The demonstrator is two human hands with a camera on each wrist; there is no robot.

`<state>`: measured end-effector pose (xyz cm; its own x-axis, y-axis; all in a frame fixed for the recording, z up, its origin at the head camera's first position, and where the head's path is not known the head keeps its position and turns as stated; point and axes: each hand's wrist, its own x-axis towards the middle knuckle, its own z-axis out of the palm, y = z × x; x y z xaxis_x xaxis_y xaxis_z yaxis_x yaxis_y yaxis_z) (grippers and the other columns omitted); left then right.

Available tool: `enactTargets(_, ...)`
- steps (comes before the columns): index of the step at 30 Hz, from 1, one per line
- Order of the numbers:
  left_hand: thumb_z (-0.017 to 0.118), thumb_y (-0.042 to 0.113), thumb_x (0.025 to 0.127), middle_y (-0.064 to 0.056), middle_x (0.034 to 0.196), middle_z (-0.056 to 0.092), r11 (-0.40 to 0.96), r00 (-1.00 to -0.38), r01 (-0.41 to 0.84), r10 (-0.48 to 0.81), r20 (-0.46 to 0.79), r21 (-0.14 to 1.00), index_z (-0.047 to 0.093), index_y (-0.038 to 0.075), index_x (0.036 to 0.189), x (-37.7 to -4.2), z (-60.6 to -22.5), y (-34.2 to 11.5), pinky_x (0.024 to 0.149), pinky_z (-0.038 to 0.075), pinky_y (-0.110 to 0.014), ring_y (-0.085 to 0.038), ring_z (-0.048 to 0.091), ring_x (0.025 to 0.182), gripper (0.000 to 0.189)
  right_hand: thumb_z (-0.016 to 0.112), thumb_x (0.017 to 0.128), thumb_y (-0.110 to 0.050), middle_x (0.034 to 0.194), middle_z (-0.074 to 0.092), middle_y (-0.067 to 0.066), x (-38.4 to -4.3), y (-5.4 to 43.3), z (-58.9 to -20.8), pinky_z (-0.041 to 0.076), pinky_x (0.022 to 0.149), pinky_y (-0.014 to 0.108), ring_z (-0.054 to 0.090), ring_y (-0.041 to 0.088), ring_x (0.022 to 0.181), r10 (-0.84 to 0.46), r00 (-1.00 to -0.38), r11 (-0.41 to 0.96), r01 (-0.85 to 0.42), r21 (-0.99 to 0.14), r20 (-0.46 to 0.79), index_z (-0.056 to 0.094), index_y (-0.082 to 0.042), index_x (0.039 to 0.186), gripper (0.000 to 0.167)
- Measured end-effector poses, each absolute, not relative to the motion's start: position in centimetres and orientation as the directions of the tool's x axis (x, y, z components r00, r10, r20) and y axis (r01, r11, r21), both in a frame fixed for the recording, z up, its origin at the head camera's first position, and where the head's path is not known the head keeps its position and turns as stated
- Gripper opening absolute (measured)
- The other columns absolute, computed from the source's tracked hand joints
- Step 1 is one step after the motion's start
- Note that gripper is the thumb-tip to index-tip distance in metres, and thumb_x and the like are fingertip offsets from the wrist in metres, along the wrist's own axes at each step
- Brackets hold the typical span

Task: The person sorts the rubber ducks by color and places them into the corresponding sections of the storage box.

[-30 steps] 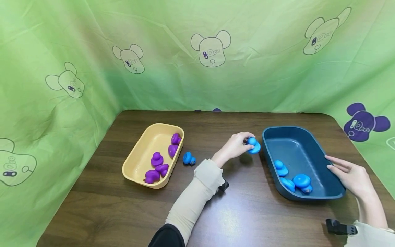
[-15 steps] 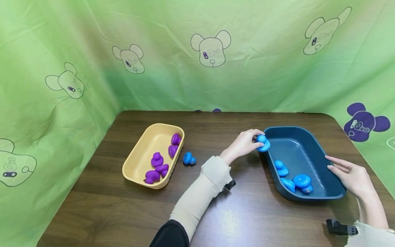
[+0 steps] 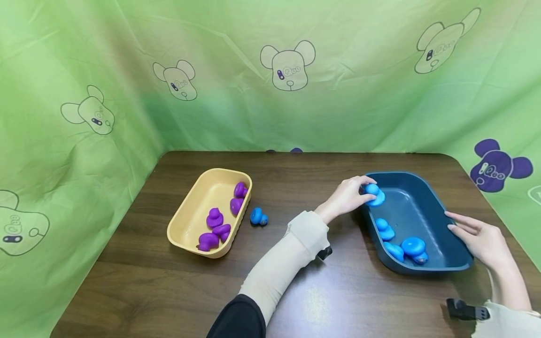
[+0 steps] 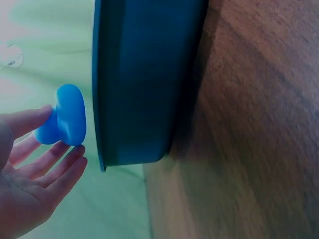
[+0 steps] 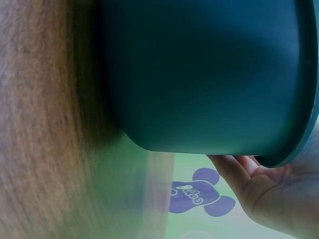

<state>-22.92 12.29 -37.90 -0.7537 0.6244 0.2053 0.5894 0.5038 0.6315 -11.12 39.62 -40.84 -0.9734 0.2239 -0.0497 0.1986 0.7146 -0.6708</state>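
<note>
In the head view my left hand (image 3: 347,195) pinches a blue toy duck (image 3: 374,195) between thumb and fingers. The duck is over the left rim of a dark blue tub (image 3: 422,202); the left wrist view shows this blue toy duck (image 4: 71,115) above the tub's rim level. Several more blue toy ducks (image 3: 413,246) lie in the tub's near left part. My right hand (image 3: 486,239) touches the tub's right rim with extended fingers. In the right wrist view the tub wall (image 5: 209,74) partly hides the right hand (image 5: 279,194).
A yellow tub (image 3: 190,206) with several purple toy ducks (image 3: 215,217) stands on the left of the wooden table (image 3: 169,291). One blue duck (image 3: 258,217) lies just right of it. A green printed curtain (image 3: 228,108) borders the table's back and sides.
My left hand has moved right with the blue toy duck, from beside the dark blue tub to over its left rim. The right hand has stayed at the tub's right rim.
</note>
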Motion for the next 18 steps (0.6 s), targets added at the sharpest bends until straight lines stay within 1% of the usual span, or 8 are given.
enactTargets(4, 0.061, 0.024, 0.083, 0.002, 0.111, 0.057, 0.514, -0.766, 0.580, 0.607, 0.210, 0.632, 0.056, 0.013, 0.117, -23.1, -38.2, 13.0, 0.077, 0.034, -0.006, -0.004, 0.051, 0.097, 0.036, 0.052, 0.088, -0.033, 0.112, 0.045, 0.033, -11.2, 39.7, -40.9, 0.043, 0.050, 0.015, 0.038, -0.020, 0.061, 0.223, -0.974, 0.721, 0.198, -0.664, -0.048, 0.049, -0.014, 0.127, 0.044)
enactTargets(12, 0.062, 0.025, 0.082, 0.003, 0.111, 0.057, 0.516, -0.784, 0.548, 0.590, 0.191, 0.659, 0.056, 0.014, 0.116, -23.1, -38.3, 13.9, 0.076, 0.036, -0.006, -0.002, 0.052, 0.095, 0.037, 0.052, 0.088, -0.033, 0.113, 0.044, 0.034, -11.3, 39.8, -41.1, 0.044, 0.049, 0.017, 0.041, -0.018, 0.061, 0.222, -0.973, 0.708, 0.201, -0.677, -0.057, 0.048, -0.011, 0.128, 0.046)
enactTargets(13, 0.062, 0.025, 0.082, 0.003, 0.111, 0.057, 0.516, -0.787, 0.543, 0.588, 0.187, 0.662, 0.056, 0.014, 0.116, -23.1, -38.4, 14.0, 0.076, 0.036, -0.006, -0.002, 0.052, 0.095, 0.037, 0.052, 0.087, -0.034, 0.107, 0.052, 0.031, -11.3, 39.9, -41.1, 0.045, 0.049, 0.017, 0.041, -0.018, 0.061, 0.232, -0.971, 0.704, 0.209, -0.679, -0.058, 0.050, -0.017, 0.127, 0.044)
enactTargets(17, 0.062, 0.026, 0.082, 0.005, 0.112, 0.057, 0.537, -0.800, 0.523, 0.577, 0.165, 0.662, 0.056, 0.016, 0.117, -22.9, -38.7, 14.3, 0.078, 0.037, -0.007, -0.002, 0.051, 0.095, 0.037, 0.052, 0.087, -0.036, 0.106, 0.053, 0.030, -11.4, 40.1, -41.4, 0.045, 0.049, 0.017, 0.042, -0.018, 0.061, 0.225, -0.973, 0.704, 0.205, -0.680, -0.060, 0.050, -0.018, 0.127, 0.044)
enactTargets(18, 0.062, 0.026, 0.082, 0.005, 0.112, 0.057, 0.543, -0.803, 0.520, 0.575, 0.160, 0.659, 0.056, 0.016, 0.117, -22.9, -38.8, 14.3, 0.078, 0.036, -0.007, -0.001, 0.051, 0.096, 0.037, 0.053, 0.086, -0.037, 0.101, 0.058, 0.026, -11.3, 40.1, -41.4, 0.045, 0.049, 0.018, 0.042, -0.017, 0.061, 0.244, -0.967, 0.699, 0.223, -0.680, -0.066, 0.052, -0.022, 0.125, 0.042)
